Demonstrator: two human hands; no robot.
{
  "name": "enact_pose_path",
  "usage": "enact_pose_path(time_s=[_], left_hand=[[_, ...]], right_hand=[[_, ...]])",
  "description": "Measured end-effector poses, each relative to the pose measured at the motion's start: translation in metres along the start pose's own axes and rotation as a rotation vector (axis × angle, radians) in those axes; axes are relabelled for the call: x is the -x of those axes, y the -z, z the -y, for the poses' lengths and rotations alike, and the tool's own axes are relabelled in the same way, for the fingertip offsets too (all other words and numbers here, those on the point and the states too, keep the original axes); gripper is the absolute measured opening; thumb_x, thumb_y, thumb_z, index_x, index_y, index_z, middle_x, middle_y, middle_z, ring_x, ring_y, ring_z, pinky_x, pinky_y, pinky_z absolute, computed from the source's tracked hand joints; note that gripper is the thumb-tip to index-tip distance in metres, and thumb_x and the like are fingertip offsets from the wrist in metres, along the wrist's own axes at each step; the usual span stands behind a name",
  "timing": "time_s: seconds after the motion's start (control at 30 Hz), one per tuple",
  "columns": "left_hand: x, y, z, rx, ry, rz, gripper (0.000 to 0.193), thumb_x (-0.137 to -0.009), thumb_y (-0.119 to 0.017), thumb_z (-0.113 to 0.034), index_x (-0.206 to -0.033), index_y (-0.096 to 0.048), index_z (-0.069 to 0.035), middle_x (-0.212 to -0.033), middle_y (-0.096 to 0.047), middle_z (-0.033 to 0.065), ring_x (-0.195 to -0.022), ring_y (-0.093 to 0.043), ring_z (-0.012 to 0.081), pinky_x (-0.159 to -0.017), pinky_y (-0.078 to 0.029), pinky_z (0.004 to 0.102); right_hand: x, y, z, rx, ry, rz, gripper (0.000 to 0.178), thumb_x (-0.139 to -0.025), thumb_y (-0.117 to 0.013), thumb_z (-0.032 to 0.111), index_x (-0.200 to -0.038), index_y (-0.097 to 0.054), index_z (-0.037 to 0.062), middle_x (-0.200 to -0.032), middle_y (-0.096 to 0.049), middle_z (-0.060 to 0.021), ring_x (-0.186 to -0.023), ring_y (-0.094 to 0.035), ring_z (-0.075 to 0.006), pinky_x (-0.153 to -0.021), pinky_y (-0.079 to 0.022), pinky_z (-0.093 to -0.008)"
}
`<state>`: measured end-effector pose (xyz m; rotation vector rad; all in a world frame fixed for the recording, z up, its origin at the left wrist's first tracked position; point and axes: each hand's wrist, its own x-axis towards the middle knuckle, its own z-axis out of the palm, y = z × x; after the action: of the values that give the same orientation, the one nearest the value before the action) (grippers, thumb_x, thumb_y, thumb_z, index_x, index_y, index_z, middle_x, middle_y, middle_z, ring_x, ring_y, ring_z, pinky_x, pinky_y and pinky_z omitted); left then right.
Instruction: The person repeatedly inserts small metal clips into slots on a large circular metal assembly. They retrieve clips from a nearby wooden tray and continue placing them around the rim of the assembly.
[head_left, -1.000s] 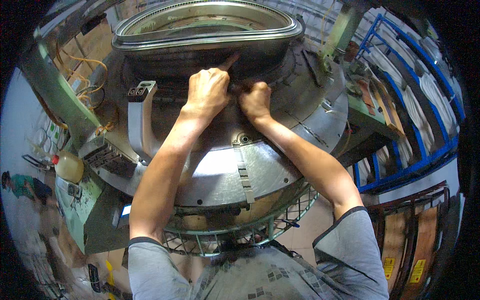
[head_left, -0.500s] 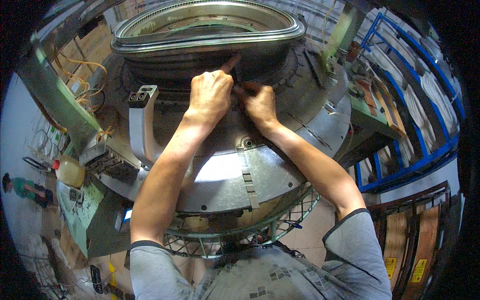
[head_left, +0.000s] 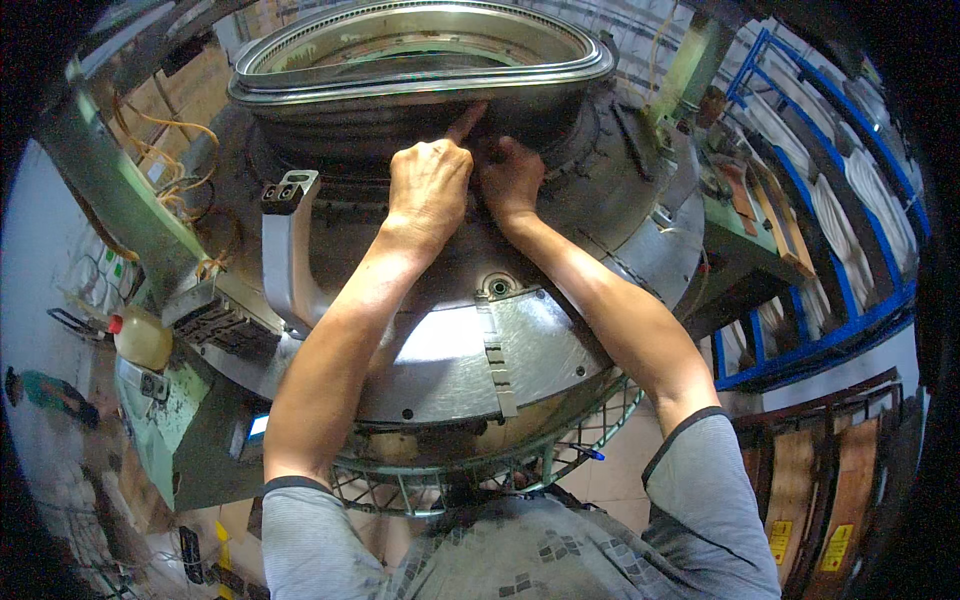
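Observation:
A big round metal machine, which looks like a circular knitting machine [head_left: 430, 350], stands before me, with a toothed metal ring [head_left: 420, 78] raised at its top. Both of my hands work close together under the ring's front edge, against the dark drum. My left hand [head_left: 428, 185] is curled, with one finger stretched up to the drum wall below the ring; whatever lies under its curled fingers is hidden. Just right of it, my right hand [head_left: 512, 178] is closed in the shadow, its fingertips against the dark wall. What it holds, if anything, does not show.
An upright metal handle-like bracket [head_left: 285, 245] stands left of my left forearm. Green posts [head_left: 130, 180] flank the machine. At left sits a yellowish plastic bottle with a red cap [head_left: 143, 340]; at right, a blue rack [head_left: 850, 330] holds white material. A distant person [head_left: 55, 398] is at far left.
My right hand has turned and drawn its fingers in tighter, rising slightly toward the ring. My left hand keeps nearly the same pose. The whole view has shifted a little.

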<state>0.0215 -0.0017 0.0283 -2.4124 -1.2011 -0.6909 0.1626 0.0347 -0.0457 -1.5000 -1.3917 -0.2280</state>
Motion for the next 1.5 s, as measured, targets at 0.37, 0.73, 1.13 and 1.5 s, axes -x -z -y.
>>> enact_pose_path(time_s=[0.37, 0.73, 1.13, 1.5], left_hand=[[0.004, -0.003, 0.008, 0.081, -0.047, -0.055, 0.042, -0.071, -0.069, -0.003, -0.113, -0.073, -0.001, -0.086, -0.073, 0.0181, -0.081, -0.074, 0.0335, -0.071, -0.060, 0.0409], [0.014, 0.004, 0.011, 0.142, 0.029, -0.228, 0.003, -0.073, -0.073, -0.007, -0.073, -0.071, -0.005, -0.082, -0.071, 0.0144, -0.075, -0.073, 0.0316, -0.065, -0.059, 0.0415], [0.015, -0.007, 0.018, 0.184, 0.023, -0.089, 0.007, -0.072, -0.074, -0.006, -0.073, -0.069, -0.002, -0.077, -0.069, 0.0201, -0.074, -0.070, 0.0386, -0.066, -0.059, 0.0469], [0.024, -0.045, 0.020, 0.016, -0.248, -0.058, 0.050, -0.084, -0.061, -0.008, -0.131, -0.064, -0.025, -0.153, -0.045, 0.0010, -0.099, -0.070, 0.0324, -0.076, -0.063, 0.0430]], right_hand=[[-0.036, 0.021, -0.017, 0.187, 0.096, 0.071, 0.022, -0.078, -0.077, 0.027, -0.076, -0.072, 0.0064, -0.077, -0.071, -0.0205, -0.072, -0.072, -0.0346, -0.064, -0.057, -0.0470], [-0.052, 0.039, -0.001, -1.213, -0.410, 0.566, 0.020, -0.093, -0.064, 0.004, -0.112, -0.070, -0.0011, -0.101, -0.074, -0.0104, -0.082, -0.070, -0.0185, -0.065, -0.055, -0.0295], [-0.040, 0.030, -0.029, -0.082, 0.089, 0.348, 0.028, -0.083, -0.077, 0.032, -0.090, -0.079, 0.0053, -0.079, -0.074, -0.0172, -0.070, -0.073, -0.0214, -0.070, -0.056, -0.0375], [-0.039, 0.057, -0.014, 0.230, -0.032, 0.310, 0.038, -0.080, -0.080, 0.042, -0.081, -0.076, 0.0034, -0.080, -0.071, -0.0229, -0.082, -0.071, -0.0429, -0.072, -0.058, -0.0476]])
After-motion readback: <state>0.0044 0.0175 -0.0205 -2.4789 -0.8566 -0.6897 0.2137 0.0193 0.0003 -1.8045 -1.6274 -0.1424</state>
